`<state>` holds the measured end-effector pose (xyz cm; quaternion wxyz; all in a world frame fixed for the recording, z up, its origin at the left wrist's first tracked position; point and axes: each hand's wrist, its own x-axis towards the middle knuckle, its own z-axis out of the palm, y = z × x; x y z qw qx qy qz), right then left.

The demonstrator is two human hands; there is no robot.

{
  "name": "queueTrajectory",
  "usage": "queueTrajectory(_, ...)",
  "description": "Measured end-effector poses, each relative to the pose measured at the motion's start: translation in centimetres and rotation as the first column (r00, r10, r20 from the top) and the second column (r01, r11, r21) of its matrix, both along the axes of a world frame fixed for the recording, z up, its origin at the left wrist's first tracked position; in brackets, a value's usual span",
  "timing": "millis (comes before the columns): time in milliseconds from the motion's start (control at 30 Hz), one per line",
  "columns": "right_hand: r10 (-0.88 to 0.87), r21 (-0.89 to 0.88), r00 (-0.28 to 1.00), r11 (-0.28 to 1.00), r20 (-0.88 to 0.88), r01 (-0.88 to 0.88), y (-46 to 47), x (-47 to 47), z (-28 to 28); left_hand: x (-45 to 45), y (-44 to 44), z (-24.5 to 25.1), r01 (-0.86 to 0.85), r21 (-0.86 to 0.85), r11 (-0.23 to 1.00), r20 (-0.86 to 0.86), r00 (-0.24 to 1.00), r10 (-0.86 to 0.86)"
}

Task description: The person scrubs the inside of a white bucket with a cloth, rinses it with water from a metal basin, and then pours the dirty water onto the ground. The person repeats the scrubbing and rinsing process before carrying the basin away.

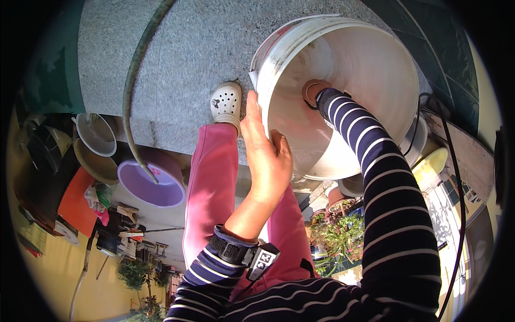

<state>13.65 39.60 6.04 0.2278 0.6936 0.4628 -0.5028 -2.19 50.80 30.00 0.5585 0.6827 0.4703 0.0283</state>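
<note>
A large white plastic bucket (342, 30) is tipped so that its open mouth faces me. Along the left side of its rim lies my left hand (267, 157), the fingers outside the wall and the thumb at the inner edge. My right hand (317, 93) reaches deep inside, near the bottom. It is in shade and mostly turned from view, so its fingers and anything in them are unclear. Brownish and pinkish stains mark the bucket's inner wall. Its handle (252, 74) hangs on the left outer side.
A green hose (134, 72) runs over the grey stone step (181, 52) into a purple basin (177, 169). More basins (96, 135) stand left. My foot in a white clog (226, 102) is beside the bucket. Potted plants (340, 233) and a black cable (458, 181) are on the right.
</note>
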Motion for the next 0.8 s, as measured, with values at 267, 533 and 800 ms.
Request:
queueTrajectory(267, 0.017, -0.002, 0.992, 1.0, 0.124, -0.017, -0.1, 1.3, -4.6, 0.4, 0.3, 0.5, -0.006, -0.049, 0.999, -0.019, 1.0, 0.005)
queueTrajectory(533, 0.24, 0.049, 0.668, 0.922, 0.705, -0.383, -1.3, 5.7, -6.7, 0.8, 0.3, 0.2, 0.055, 0.045, 0.998, -0.003, 0.999, -0.054)
queueTrajectory(800, -0.142, -0.006, 0.819, 0.985, 0.555, 0.175, -2.2, 5.5, -3.2, 1.2, 0.4, 0.7, 0.072, -0.041, 0.997, -0.033, 0.997, -0.073)
